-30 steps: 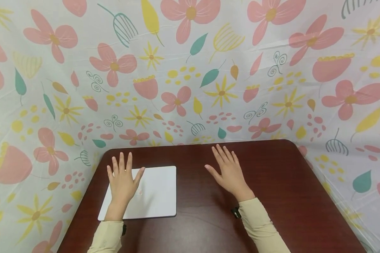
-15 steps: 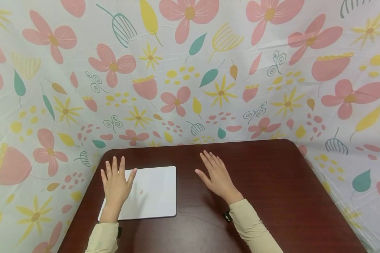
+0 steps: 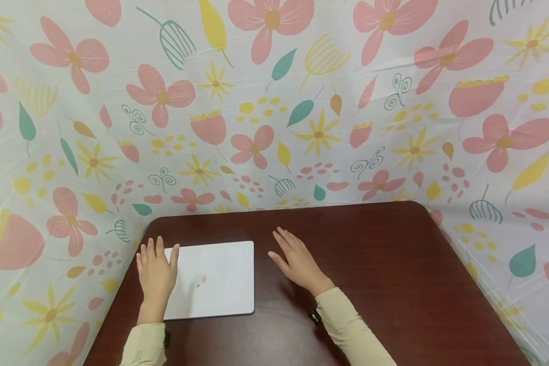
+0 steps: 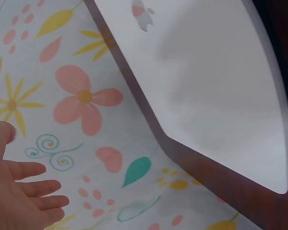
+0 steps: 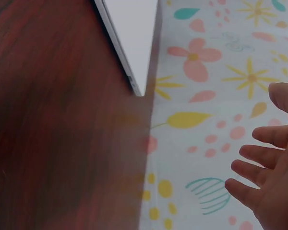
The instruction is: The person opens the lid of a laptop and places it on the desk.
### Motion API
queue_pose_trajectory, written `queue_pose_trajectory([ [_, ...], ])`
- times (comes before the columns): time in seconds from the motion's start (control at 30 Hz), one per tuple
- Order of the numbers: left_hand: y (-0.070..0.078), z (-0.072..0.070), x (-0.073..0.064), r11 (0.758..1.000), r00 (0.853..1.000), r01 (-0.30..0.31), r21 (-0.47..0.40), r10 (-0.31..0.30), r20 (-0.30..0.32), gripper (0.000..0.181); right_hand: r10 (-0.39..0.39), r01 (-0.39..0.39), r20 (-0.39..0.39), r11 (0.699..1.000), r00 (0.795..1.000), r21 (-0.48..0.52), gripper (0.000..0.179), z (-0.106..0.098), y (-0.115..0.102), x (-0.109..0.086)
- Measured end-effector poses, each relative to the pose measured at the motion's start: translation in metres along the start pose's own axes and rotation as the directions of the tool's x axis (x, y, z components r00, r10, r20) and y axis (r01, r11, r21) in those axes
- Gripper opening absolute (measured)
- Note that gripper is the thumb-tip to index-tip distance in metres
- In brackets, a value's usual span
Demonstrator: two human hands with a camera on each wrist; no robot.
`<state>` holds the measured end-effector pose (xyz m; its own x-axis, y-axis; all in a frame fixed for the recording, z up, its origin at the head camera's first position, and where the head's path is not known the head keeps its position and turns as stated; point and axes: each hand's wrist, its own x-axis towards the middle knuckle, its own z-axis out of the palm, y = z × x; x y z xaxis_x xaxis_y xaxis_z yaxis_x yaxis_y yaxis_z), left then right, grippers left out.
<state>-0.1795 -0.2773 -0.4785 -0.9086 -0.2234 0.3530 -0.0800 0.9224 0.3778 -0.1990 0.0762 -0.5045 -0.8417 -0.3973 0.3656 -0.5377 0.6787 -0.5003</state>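
**Left hand [image 3: 156,277] masks nine o'clock side of laptop [image 3: 224,282]**

Head view: sleeves [image 3: 144,346] and table [image 3: 370,264] cut off at six o'clock; black wrist objects [image 3: 314,316] too small to identify. Right wrist view: right hand [image 5: 278,187] cropped at four o'clock.

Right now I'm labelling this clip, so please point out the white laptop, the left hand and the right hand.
White laptop [image 3: 218,279]: head view, on its top face.
Left hand [image 3: 156,273]: head view, on the back of it.
Right hand [image 3: 300,264]: head view, on the back of it.
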Motion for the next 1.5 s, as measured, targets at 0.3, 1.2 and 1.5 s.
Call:
queue_pose_trajectory([
  [0.3,-0.019,0.008,0.0,1.0,1.0,0.022,0.013,-0.022,0.003,0.052,0.09,-0.118,0.155,0.976,0.984,0.182,0.066,0.025,0.006,0.003],
  [1.2,-0.065,0.028,-0.004,0.991,0.967,0.106,0.076,-0.121,0.222,0.054,0.119,-0.248,0.313,0.877,0.942,0.412,0.063,0.07,-0.004,0.0],
  [1.5,-0.078,0.034,-0.005,0.983,0.928,0.148,0.111,-0.177,0.329,0.055,0.17,-0.305,0.318,0.841,0.933,0.446,0.066,0.082,-0.012,-0.004],
])
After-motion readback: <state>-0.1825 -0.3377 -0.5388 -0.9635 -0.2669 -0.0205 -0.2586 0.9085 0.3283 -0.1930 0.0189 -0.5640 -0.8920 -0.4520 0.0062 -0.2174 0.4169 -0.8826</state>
